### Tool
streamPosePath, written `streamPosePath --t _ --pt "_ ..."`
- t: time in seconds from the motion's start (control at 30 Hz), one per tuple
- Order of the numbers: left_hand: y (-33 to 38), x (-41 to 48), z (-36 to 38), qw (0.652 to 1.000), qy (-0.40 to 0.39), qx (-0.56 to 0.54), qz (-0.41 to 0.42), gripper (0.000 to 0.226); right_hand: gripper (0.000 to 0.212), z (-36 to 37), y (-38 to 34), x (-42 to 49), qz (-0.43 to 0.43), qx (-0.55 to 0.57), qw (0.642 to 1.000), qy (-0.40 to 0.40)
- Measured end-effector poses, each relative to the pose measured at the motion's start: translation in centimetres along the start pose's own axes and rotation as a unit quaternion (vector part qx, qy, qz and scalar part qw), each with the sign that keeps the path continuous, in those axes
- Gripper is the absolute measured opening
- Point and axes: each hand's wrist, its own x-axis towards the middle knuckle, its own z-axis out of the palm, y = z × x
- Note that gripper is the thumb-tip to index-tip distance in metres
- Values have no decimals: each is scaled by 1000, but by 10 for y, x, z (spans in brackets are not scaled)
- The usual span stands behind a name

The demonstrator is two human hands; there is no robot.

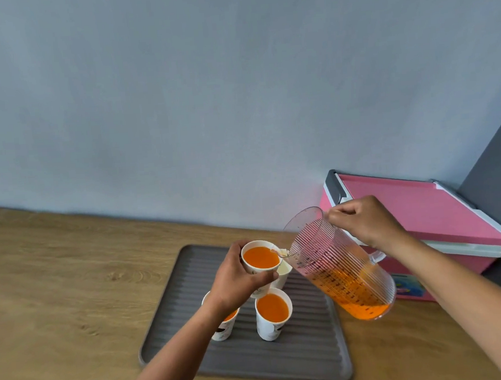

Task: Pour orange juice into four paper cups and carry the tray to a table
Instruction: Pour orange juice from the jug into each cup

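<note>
My left hand point(235, 280) holds a white paper cup point(260, 259) full of orange juice, lifted above the grey ribbed tray point(308, 352). My right hand point(364, 223) grips the handle of a clear ribbed pitcher point(344, 275), tilted with its spout at the held cup's rim; juice fills its lower part. On the tray stands a full cup point(272, 314). Another cup with juice point(225, 328) is partly hidden under my left wrist. A cup showing no juice point(283, 275) stands behind the held cup, mostly hidden.
The tray lies on a wooden counter point(57, 292) against a pale blue-grey wall. A pink cooler box with a white rim point(423, 222) stands at the back right, just behind the pitcher. A dark wall closes off the right side.
</note>
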Motion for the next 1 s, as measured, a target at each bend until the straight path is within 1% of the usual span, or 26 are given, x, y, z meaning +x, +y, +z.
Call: streamPosePath --t 0.07,0.17,0.37,0.47,0.57,0.6,0.73,0.77,0.87,0.97,1.0 --pt "-1 3 -2 1000 1 -2 -1 72 14 3 3 -2 5 21 1000 19" --pt "-2 9 -7 1000 8 -8 -2 72 14 7 4 -5 5 53 997 56" --pt "-11 28 -29 999 40 10 -7 68 34 13 12 -7 34 113 987 111" --pt "-23 37 -39 998 55 29 -18 69 34 19 14 -9 43 144 981 125" --pt "-38 44 -46 996 64 49 -38 73 25 23 14 -15 42 160 978 126" --pt "-44 46 -48 996 62 57 -43 75 26 25 14 -17 41 161 978 125" --pt "-67 52 -50 994 41 73 -71 78 45 29 19 -19 44 157 977 138" --pt "-72 53 -50 994 35 73 -77 78 46 30 21 -18 46 153 977 140" --pt "-84 55 -49 994 9 74 -85 76 37 33 24 -18 50 158 976 139" --pt "-94 56 -47 993 -15 80 -85 74 21 36 26 -19 55 152 977 136" --pt "-97 56 -47 993 -18 82 -83 74 21 36 26 -19 58 148 978 135"
